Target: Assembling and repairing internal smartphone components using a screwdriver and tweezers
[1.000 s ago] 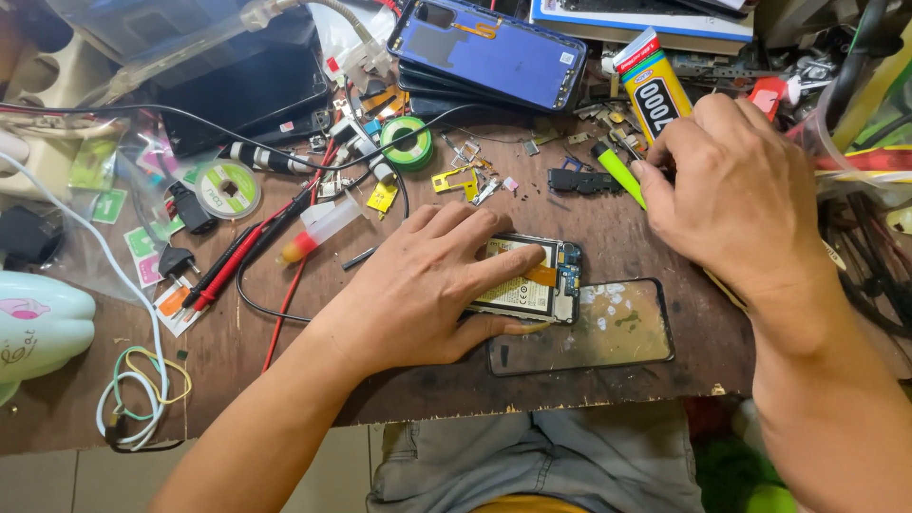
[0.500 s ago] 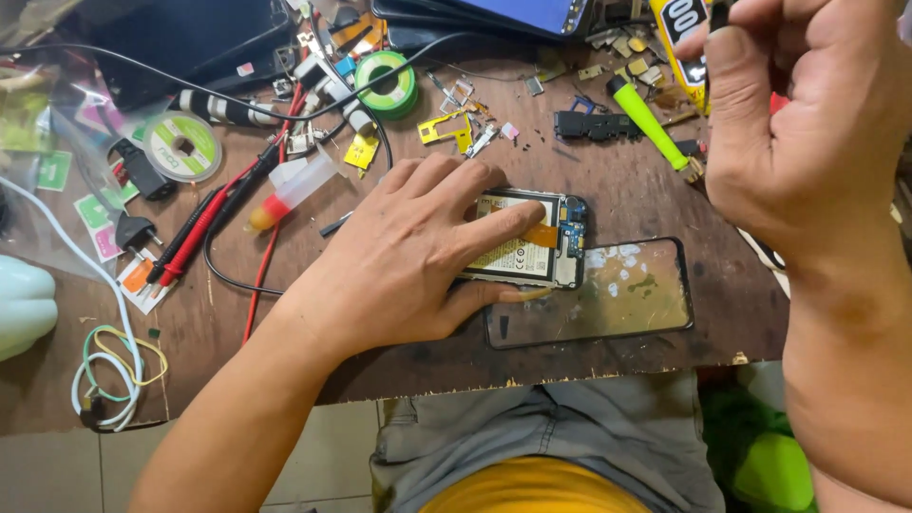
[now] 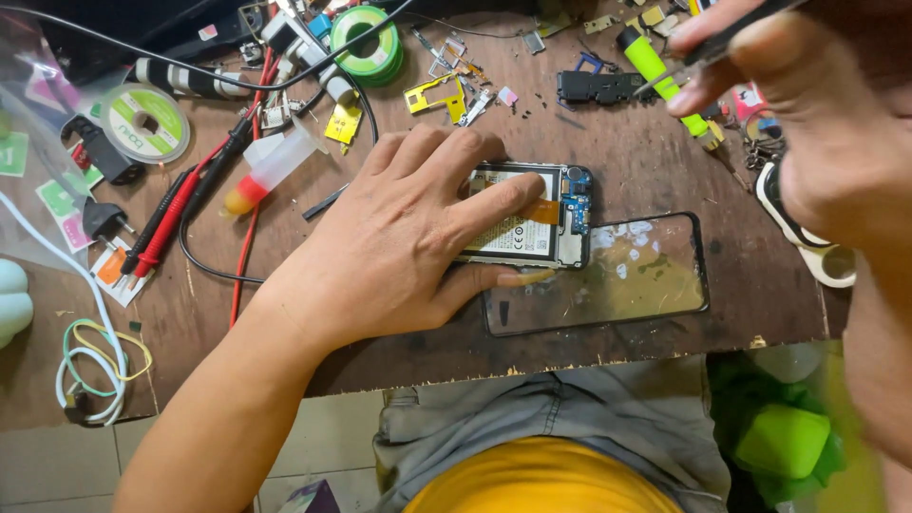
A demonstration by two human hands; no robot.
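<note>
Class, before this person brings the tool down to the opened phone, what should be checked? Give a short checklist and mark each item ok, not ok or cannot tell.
1. Opened phone held flat on the table: ok, the left hand presses on it.
2. Tool gripped: ok, the right hand pinches it, raised above the table.
3. Tool tip type: cannot tell, too blurred.
4. Circuit board end of phone uncovered: ok, fingers leave it bare.
5. Glass panel out of the way: not ok, it lies against the phone.
6. Small loose parts kept clear: ok, they sit apart.

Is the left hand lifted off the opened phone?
No, the left hand lies flat on the opened phone, pressing it onto the wooden table.
</note>
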